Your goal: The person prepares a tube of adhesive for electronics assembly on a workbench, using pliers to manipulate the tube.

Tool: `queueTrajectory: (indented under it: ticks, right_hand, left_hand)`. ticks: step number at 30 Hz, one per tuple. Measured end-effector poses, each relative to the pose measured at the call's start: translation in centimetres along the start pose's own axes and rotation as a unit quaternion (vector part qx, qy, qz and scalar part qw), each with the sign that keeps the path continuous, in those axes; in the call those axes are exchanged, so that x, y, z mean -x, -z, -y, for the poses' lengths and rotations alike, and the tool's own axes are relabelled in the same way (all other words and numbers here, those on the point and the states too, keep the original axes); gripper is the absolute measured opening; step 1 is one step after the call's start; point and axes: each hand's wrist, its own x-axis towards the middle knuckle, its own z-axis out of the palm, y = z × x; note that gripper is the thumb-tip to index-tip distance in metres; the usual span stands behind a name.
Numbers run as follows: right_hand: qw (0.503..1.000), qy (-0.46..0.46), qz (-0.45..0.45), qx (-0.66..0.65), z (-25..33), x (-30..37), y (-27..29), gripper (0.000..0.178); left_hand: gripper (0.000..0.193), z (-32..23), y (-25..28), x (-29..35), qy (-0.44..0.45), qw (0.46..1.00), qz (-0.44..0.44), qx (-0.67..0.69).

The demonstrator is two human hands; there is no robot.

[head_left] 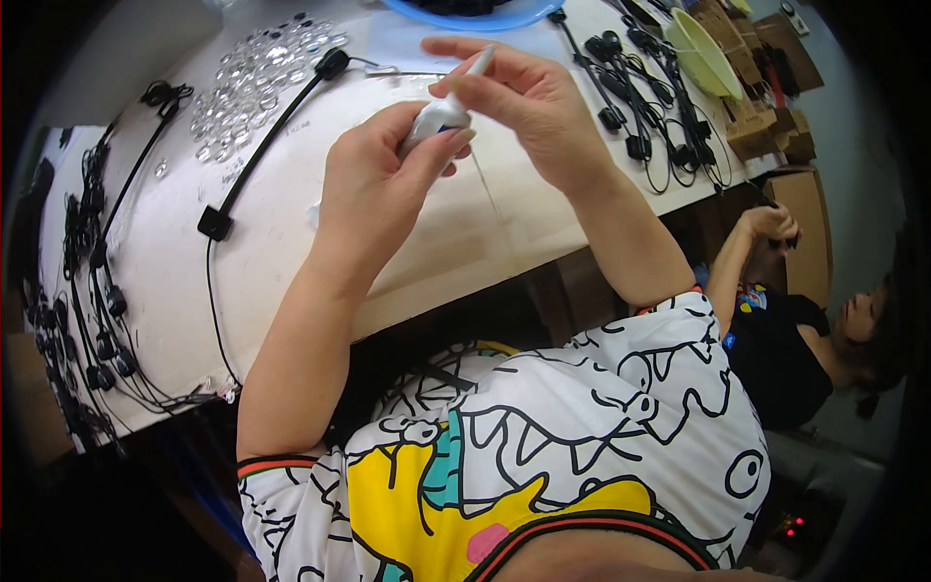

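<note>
Over the middle of the white table, my left hand is closed around a small white squeeze tube with a dark blue patch. My right hand pinches the thin white pointed tip at the tube's upper end, its other fingers partly stretched out. Part of the tube is hidden behind the fingers. Left of my hands lies a black strip with a black block at each end and a thin cord running toward the table's front edge. Beyond it are many clear, round glass-like pieces.
Black corded parts lie along the table's left and right sides. A blue basin of dark items stands at the back, a pale green bowl and cardboard boxes at the right. Another person sits at the right.
</note>
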Motion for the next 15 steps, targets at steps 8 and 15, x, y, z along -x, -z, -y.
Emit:
queueTrajectory:
  ticks: [8, 15]
  right_hand:
    - [0.999, -0.015, -0.022, 0.018, -0.1, -0.1, -0.4, 0.017]
    - [0.998, -0.066, 0.013, -0.001, -0.5, -0.7, 0.6, 0.032]
  left_hand:
    - [0.021, 0.0, -0.1, -0.2, 0.054, 0.998, 0.002, 0.028]
    - [0.032, 0.4, 0.4, -0.9, 0.119, 0.985, 0.019, 0.122]
